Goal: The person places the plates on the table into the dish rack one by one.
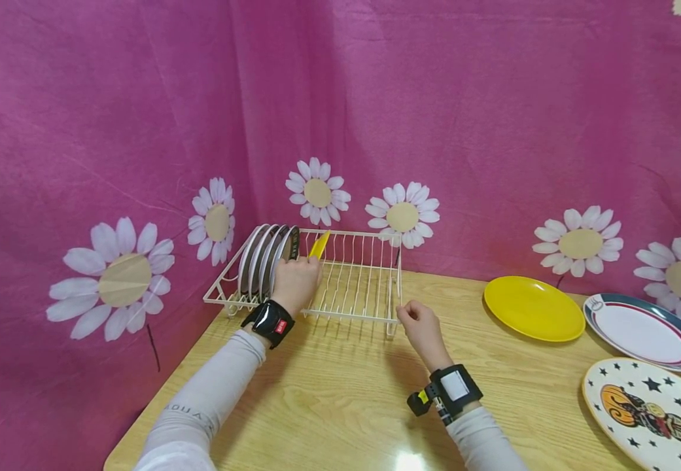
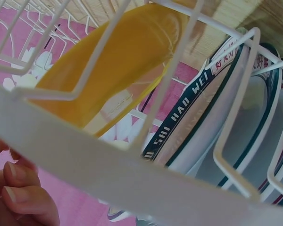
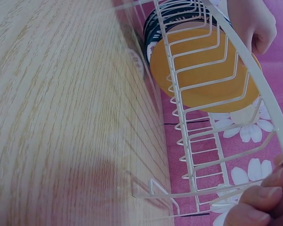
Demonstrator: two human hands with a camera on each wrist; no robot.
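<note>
A white wire dish rack (image 1: 352, 317) stands on the table, with several dark-rimmed plates (image 1: 263, 258) upright at its left end. Beside them a yellow plate (image 1: 319, 244) stands on edge between the wires. My left hand (image 1: 297, 282) has its fingers curled at the near edge of this plate and grips it there; in the head view the hand covers most of the plate. The right wrist view shows the broad face of the yellow plate (image 3: 203, 70) through the wires. My right hand (image 1: 420, 330) pinches the rack's front right corner between thumb and fingers.
On the table's right side lie a second yellow plate (image 1: 534, 309), a white plate with a dark rim (image 1: 646, 330) and a cream plate with stars and a pumpkin picture (image 1: 652, 412). A pink curtain (image 1: 464, 118) with printed daisies hangs behind and left.
</note>
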